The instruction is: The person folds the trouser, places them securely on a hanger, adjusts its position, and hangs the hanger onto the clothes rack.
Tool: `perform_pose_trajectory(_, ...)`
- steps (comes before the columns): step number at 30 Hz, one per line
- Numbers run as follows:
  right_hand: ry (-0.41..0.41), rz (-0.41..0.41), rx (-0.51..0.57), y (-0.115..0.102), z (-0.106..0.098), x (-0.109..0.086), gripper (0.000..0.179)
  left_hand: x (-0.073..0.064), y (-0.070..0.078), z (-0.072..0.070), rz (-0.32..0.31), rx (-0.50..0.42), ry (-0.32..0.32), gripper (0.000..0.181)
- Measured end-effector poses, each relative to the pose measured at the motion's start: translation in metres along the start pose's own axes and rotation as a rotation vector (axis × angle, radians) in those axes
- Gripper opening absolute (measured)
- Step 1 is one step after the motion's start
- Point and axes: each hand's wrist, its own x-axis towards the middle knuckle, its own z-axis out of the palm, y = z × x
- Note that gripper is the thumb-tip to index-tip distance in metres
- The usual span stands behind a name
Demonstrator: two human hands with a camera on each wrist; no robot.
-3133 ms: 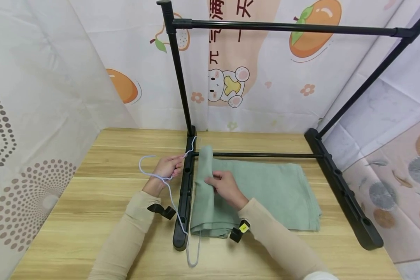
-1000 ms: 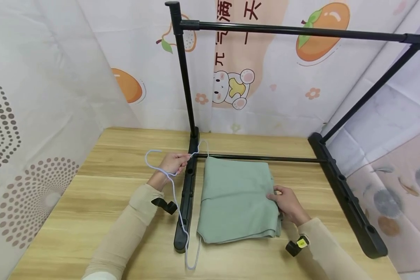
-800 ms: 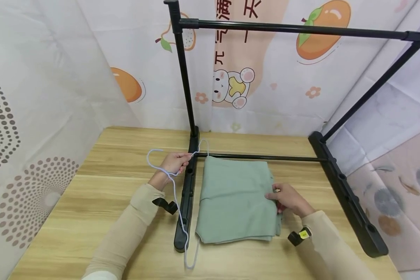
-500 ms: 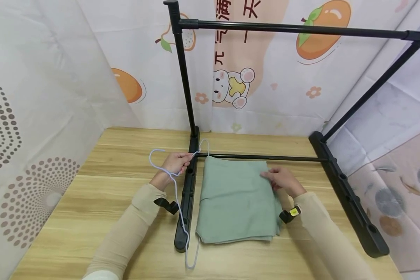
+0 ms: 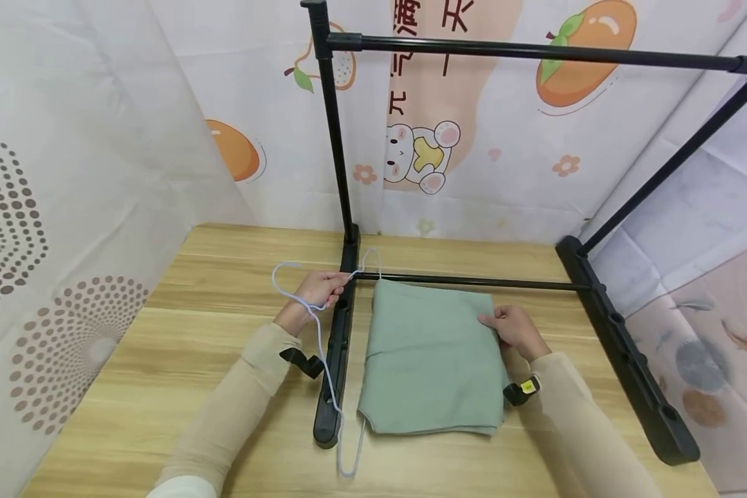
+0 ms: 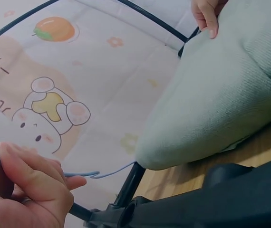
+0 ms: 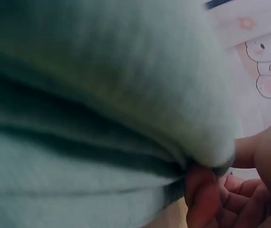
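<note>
A pale blue wire hanger [image 5: 348, 474] lies lengthwise beside the left foot of the rack, its hook to the left. My left hand [image 5: 320, 289] grips its wire near the far end; the left wrist view shows the fingers curled round the wire [image 6: 81, 174]. A folded sage-green cloth [image 5: 436, 360] drapes over the hanger's long bar, hiding most of that bar, and extends right over the table. My right hand [image 5: 515, 328] pinches the cloth's right edge near its far corner. Up close in the right wrist view, the layered cloth [image 7: 102, 118] bunches between thumb and fingers.
A black rack spans the table, with a top rail [image 5: 504, 52], a low crossbar [image 5: 473, 280] just beyond the cloth, a left foot [image 5: 339, 346] and a right foot [image 5: 629, 353]. Printed curtains [image 5: 485, 159] enclose the wooden table [image 5: 224, 256].
The cloth, earlier spread wide with its left part lifted, now lies folded over the hanger. My right hand moved right, then up along its right edge. The left hand keeps its grip on the hanger.
</note>
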Motion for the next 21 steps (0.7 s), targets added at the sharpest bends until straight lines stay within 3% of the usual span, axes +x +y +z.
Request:
perform_pose_trajectory(5, -0.078, -0.021, 0.015, -0.001, -0.005, -0.012, 0.036, -0.002, 0.000, 0.001, -0.004, -0.022, 0.019, 0.036)
perform_pose_trajectory(10, -0.341, -0.046, -0.022, 0.000, -0.011, -0.033, 0.038, -0.001, 0.000, 0.002, -0.008, -0.022, 0.014, 0.039)
perform_pose_trajectory(12, -0.412, -0.080, -0.042, 0.001, -0.011, -0.041, 0.037, -0.001, 0.000, 0.002, -0.011, -0.021, 0.021, 0.038)
perform_pose_trajectory(14, -0.421, -0.108, -0.046, 0.002, -0.012, -0.047, 0.036, 0.000, 0.001, 0.003, -0.009, -0.004, 0.028, 0.038)
perform_pose_trajectory(18, -0.334, -0.094, -0.069, 0.007, -0.012, -0.053, 0.034, 0.001, 0.002, 0.006, -0.001, 0.027, 0.025, 0.037)
perform_pose_trajectory(21, -0.295, -0.070, -0.148, 0.008, -0.013, -0.051, 0.036, 0.003, 0.003, 0.008, 0.007, 0.034, 0.017, 0.037)
